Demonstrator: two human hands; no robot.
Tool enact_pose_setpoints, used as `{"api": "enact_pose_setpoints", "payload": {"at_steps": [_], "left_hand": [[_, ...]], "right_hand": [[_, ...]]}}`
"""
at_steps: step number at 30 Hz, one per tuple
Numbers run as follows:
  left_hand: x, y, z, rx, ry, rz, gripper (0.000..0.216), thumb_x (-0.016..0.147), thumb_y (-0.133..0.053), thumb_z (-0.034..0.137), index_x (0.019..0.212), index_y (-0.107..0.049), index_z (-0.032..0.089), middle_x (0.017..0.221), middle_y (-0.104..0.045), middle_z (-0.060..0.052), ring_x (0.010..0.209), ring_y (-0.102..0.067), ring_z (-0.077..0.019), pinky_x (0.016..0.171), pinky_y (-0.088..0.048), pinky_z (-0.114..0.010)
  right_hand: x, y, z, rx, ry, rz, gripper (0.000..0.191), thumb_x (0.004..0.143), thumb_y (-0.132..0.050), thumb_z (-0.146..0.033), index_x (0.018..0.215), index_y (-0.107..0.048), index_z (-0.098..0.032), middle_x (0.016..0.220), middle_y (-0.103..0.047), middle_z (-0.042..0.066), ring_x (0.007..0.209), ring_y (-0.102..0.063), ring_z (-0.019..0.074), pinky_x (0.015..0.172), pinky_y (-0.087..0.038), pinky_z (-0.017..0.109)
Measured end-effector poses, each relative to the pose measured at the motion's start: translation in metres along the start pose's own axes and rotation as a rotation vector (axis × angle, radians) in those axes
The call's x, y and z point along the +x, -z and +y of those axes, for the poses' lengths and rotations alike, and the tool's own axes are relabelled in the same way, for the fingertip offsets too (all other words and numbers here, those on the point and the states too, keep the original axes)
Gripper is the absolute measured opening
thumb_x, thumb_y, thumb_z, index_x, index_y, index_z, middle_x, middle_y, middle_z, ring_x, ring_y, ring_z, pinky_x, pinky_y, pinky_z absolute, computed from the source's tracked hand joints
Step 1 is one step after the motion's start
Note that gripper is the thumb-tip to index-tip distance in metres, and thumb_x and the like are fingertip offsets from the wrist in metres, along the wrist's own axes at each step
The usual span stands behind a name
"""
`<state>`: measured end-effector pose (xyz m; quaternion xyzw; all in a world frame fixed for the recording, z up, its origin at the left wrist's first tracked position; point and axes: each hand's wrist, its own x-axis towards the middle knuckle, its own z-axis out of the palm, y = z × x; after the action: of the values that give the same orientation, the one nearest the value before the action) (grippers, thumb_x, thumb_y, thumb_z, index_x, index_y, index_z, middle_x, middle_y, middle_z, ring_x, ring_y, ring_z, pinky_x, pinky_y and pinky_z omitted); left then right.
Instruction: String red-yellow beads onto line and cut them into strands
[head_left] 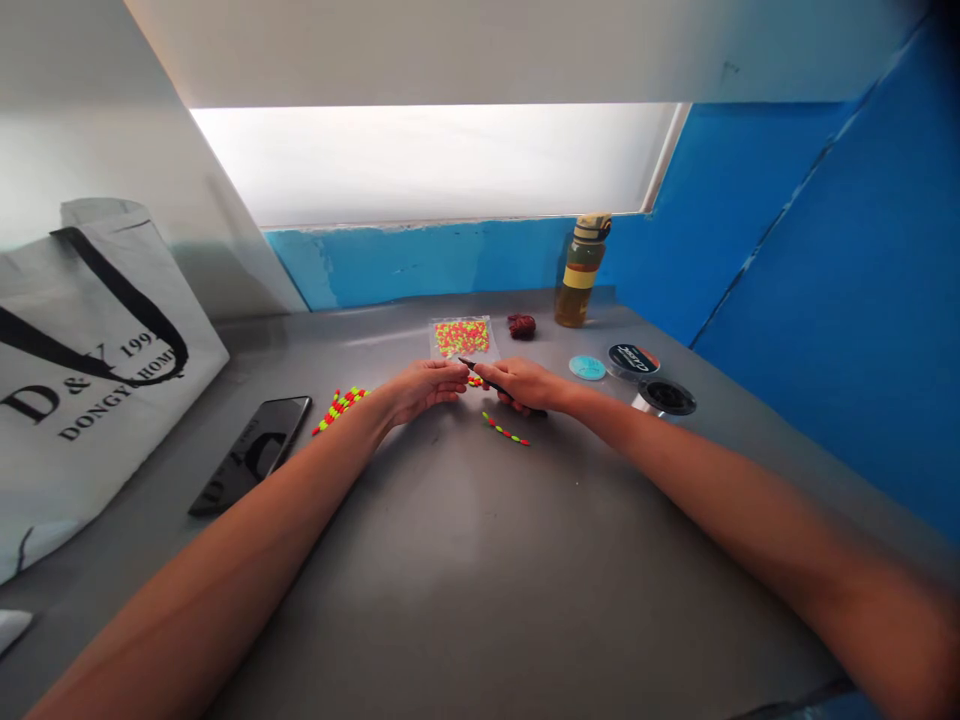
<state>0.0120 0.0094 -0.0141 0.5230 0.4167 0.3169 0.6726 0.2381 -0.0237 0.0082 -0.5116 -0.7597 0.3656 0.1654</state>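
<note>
Quietly, the person leans both arms out over the grey worktop (480, 580), and the two hands meet near its middle. From where I stand, the right hand (521, 385) is wrapped round a slim dark tool (469, 364), whose pointed end reaches across to the fingertips of the left hand (426, 390). Those fingertips are drawn in against the thumb, though I cannot tell what, if anything, they pinch. A few red and yellow-green beads (475, 381) show in the gap between the hands

Just below the right hand, a short beaded strand (506, 430) lies slightly curved on the worktop. More strands sit in a bunch (341, 408) beside the left forearm, next to a dark phone (251, 455), and a large white bag (90, 350) with black handles stands at the far left. Behind the hands lies a clear packet (461, 338) full of loose beads in the same colours, with a dark red bundle (521, 326) near it. Over to the right, a bottle (580, 280) stands upright by the blue wall, and nearer are a pale blue disc (587, 367), a round case (634, 358) marked CLASSIC and a black-topped spool (666, 396)
</note>
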Motion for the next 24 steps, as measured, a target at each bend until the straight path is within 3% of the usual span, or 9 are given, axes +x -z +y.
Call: {"api": "enact_pose_setpoints", "payload": {"at_steps": [8,13,24], "left_hand": [[-0.002,-0.010,-0.002,0.095,-0.037,0.076,0.032,0.073,-0.083,0.038,0.092,-0.075,0.013,0.094,-0.072,-0.010,0.082,-0.065,-0.0146,0.073,-0.050,-0.025],[-0.004,-0.019,-0.006,0.266,-0.047,0.080,0.033,0.071,-0.082,0.043,0.088,-0.076,0.014,0.086,-0.071,-0.008,0.078,-0.063,-0.0150,0.066,-0.047,-0.025],[-0.008,-0.015,0.002,0.264,-0.029,-0.040,0.037,0.072,-0.081,0.046,0.093,-0.077,0.016,0.095,-0.072,-0.009,0.084,-0.063,-0.0160,0.072,-0.048,-0.027]], "right_hand": [[-0.002,0.002,-0.004,0.053,-0.045,0.001,0.060,0.097,-0.033,-0.071,0.076,-0.052,-0.018,0.061,-0.057,0.002,0.043,-0.052,0.0109,0.037,-0.037,0.022],[-0.001,0.003,-0.002,0.255,-0.101,0.034,0.055,0.097,-0.038,-0.068,0.085,-0.055,-0.017,0.063,-0.057,0.002,0.043,-0.050,0.0111,0.039,-0.043,0.023],[0.002,0.002,0.005,0.341,-0.094,0.028,0.054,0.095,-0.040,-0.070,0.087,-0.054,-0.019,0.066,-0.057,0.001,0.044,-0.050,0.0112,0.037,-0.044,0.024]]}}
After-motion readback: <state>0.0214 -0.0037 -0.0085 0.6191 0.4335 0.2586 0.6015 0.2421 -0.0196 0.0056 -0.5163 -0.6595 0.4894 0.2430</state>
